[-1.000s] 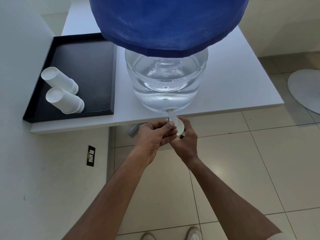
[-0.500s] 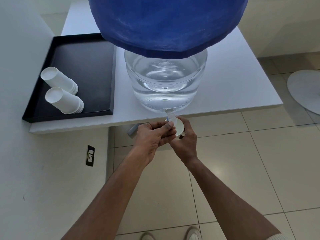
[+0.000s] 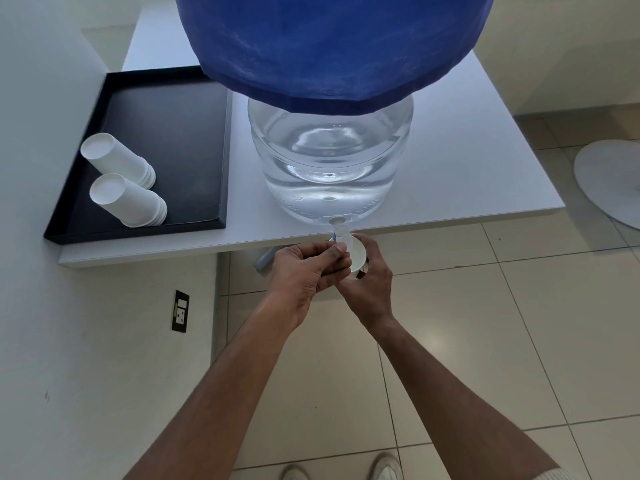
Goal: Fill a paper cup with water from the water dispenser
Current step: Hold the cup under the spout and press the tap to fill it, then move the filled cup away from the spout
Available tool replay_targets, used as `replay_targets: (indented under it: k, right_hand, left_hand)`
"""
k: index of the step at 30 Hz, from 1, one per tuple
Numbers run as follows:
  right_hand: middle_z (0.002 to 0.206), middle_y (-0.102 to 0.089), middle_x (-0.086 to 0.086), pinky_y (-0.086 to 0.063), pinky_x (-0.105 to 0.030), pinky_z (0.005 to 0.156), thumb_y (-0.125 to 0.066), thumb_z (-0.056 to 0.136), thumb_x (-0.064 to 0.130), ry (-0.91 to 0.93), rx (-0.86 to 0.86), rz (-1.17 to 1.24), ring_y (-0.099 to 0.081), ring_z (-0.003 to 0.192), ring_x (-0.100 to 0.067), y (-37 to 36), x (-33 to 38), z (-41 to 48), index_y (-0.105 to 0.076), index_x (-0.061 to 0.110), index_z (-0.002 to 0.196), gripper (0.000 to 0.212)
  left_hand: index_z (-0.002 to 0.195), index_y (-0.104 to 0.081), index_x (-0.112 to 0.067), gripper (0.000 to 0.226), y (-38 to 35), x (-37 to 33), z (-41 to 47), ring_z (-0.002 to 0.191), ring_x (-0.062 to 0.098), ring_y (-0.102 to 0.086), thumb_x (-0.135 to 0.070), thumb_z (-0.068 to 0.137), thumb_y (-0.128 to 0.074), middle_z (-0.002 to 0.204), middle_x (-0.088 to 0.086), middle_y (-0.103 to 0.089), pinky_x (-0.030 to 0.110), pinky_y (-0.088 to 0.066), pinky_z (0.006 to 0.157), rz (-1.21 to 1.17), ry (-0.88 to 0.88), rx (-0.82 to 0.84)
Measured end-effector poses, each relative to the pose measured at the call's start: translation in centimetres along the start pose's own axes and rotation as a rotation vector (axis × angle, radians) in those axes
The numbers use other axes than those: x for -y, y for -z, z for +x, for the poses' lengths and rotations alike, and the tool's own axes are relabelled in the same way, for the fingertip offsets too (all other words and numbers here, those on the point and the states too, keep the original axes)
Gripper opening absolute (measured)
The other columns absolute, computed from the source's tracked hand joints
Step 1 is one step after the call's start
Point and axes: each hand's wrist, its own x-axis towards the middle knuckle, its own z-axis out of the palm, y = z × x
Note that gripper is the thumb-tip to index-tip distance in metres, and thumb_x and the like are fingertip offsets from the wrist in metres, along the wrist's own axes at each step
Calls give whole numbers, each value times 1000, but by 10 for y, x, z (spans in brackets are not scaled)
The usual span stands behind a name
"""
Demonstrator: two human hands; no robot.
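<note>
A clear water jug under a blue cover stands on the white table. Its small white tap sticks out over the table's front edge. My right hand holds a white paper cup right under the tap. My left hand has its fingers pinched on the tap. The cup's body is mostly hidden by both hands, and I cannot tell whether water is running.
Two stacks of white paper cups lie on their sides in a black tray at the table's left. A wall with a socket runs along the left. A round white base sits on the tiled floor at the right.
</note>
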Motion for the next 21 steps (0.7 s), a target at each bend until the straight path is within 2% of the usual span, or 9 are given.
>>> replay_targets:
  k: [5, 13, 15, 18, 21]
  right_hand:
    - [104, -76, 9, -62, -27, 77, -82, 77, 32, 8, -3, -5, -75, 90, -10, 1, 1, 0, -57, 53, 118, 52]
    - [105, -75, 6, -64, -34, 77, -83, 77, 38, -22, 10, -6, -75, 91, -13, 5, -5, -5, -63, 28, 125, 53]
    - [107, -75, 7, -65, -37, 79, -87, 77, 34, -36, 12, -18, -74, 94, -12, 8, -7, -8, -63, 23, 127, 57]
    - [112, -75, 5, -65, -44, 83, -92, 77, 21, -62, 10, -45, -73, 99, -13, 16, -13, -12, -63, 18, 129, 59]
    - [120, -75, 0, -63, -50, 85, -94, 76, 18, -92, -20, -69, -72, 107, -18, 26, -15, -16, -64, 14, 131, 64]
  left_hand:
    - [97, -78, 5, 18, 0, 0, -1, 74, 20, -79, -8, 84, -83, 78, 14, -80, 31, -67, 73, -7, -3, -4]
    - [95, -79, 3, 18, -3, 3, -4, 71, 19, -78, -11, 85, -83, 79, 14, -80, 31, -68, 72, -11, -13, -43]
    - [97, -79, 3, 25, -3, 4, -5, 73, 20, -78, -18, 84, -84, 83, 16, -80, 30, -67, 71, -5, -14, -50]
    - [96, -79, 4, 48, -3, 9, -8, 75, 24, -80, -42, 82, -84, 87, 19, -81, 29, -66, 65, 11, 13, -72]
    - [96, -78, 6, 67, 1, 16, -8, 78, 30, -81, -59, 82, -78, 90, 23, -82, 32, -66, 64, -5, 73, -92]
